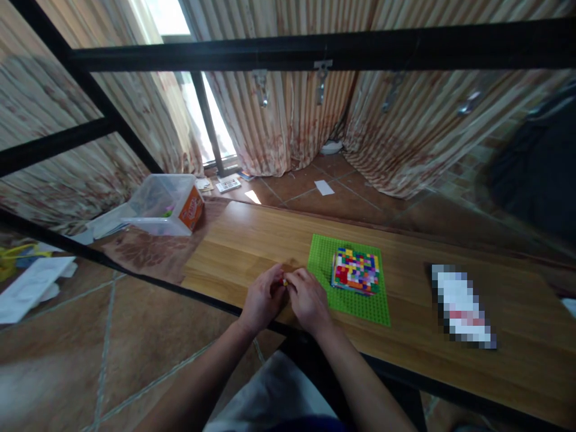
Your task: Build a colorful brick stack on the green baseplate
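1. A small red and yellow piece (284, 282) sits between the two hands, just above the near edge of the table; its exact shape is too small to tell.
2. The left hand (263, 299) has its fingers curled in, holding the piece at the fingertips.
3. The right hand (308, 297) meets it from the other side, thumb and forefinger drawn narrow at the piece; whether they grip it too, I cannot tell.
4. Just beyond the right hand lies a green studded baseplate (320, 255), bearing a low, roughly rectangular block of many-coloured bricks (356, 271).
5. Well to the right on the wood-grained table (252, 231) lies a pale, pixelated item (463, 306) with a reddish band.
6. Past the table's left end, a clear plastic box (164, 226) with an orange label stands on a patterned mat (144, 251), green and pink bits inside.
7. Striped curtains (279, 126) hang behind a black metal frame (288, 55).
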`<state>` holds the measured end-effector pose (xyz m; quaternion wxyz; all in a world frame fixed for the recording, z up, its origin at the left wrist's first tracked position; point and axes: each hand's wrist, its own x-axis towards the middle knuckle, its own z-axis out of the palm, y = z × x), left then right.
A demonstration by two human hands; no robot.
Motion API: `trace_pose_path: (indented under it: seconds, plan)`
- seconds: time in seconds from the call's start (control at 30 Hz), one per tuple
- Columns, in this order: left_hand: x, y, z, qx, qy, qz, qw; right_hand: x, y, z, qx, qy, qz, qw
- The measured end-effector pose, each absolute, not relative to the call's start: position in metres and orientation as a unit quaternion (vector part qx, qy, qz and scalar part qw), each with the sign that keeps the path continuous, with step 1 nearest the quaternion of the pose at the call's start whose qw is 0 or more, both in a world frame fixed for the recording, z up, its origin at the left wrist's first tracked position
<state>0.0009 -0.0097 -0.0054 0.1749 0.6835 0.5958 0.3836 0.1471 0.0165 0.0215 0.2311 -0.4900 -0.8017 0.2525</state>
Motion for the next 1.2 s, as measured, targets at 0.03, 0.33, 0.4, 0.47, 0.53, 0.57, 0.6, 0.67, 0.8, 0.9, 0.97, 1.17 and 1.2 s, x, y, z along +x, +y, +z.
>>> trace_pose_path:
  seconds: [0.03, 0.33, 0.4, 0.47, 0.53, 0.57, 0.6, 0.67, 0.8, 0.9, 0.97, 1.17, 1.2]
  plan:
    - [0.001, -0.01, -0.006, 0.684, 0.593, 0.386, 0.176, 0.147, 0.017, 0.022, -0.491, -0.804, 0.248, 0.226]
    - [0.001, -0.012, -0.005, 0.711, 0.571, 0.378, 0.16, 0.147, 0.016, 0.012, -0.501, -0.787, 0.243, 0.265]
    - [0.001, -0.012, -0.004, 0.721, 0.563, 0.374, 0.151, 0.148, 0.016, 0.009, -0.5, -0.782, 0.248, 0.276]
    - [0.001, -0.013, -0.003, 0.727, 0.558, 0.371, 0.148, 0.149, 0.016, 0.007, -0.497, -0.781, 0.251, 0.284]
    - [0.001, -0.013, -0.002, 0.731, 0.556, 0.367, 0.148, 0.149, 0.017, 0.007, -0.491, -0.782, 0.255, 0.288]
    - [0.001, -0.013, -0.001, 0.733, 0.555, 0.365, 0.147, 0.149, 0.017, 0.008, -0.488, -0.783, 0.257, 0.288]
    - [0.001, -0.013, -0.001, 0.735, 0.554, 0.362, 0.147, 0.15, 0.017, 0.008, -0.485, -0.784, 0.259, 0.288]
    - [0.001, -0.013, -0.001, 0.737, 0.553, 0.36, 0.143, 0.15, 0.017, 0.01, -0.481, -0.786, 0.264, 0.287]
    - [0.002, -0.013, -0.001, 0.74, 0.553, 0.359, 0.132, 0.15, 0.015, 0.013, -0.477, -0.776, 0.27, 0.313]
    - [0.003, -0.012, 0.0, 0.742, 0.556, 0.355, 0.121, 0.152, 0.008, 0.017, -0.479, -0.749, 0.283, 0.36]
    - [0.003, -0.011, 0.001, 0.742, 0.558, 0.352, 0.114, 0.157, 0.001, 0.022, -0.487, -0.723, 0.296, 0.39]
    - [0.003, -0.009, 0.0, 0.75, 0.556, 0.345, 0.095, 0.192, -0.023, 0.033, -0.538, -0.658, 0.303, 0.431]
    - [0.003, -0.009, 0.0, 0.751, 0.555, 0.346, 0.091, 0.201, -0.026, 0.033, -0.551, -0.645, 0.299, 0.436]
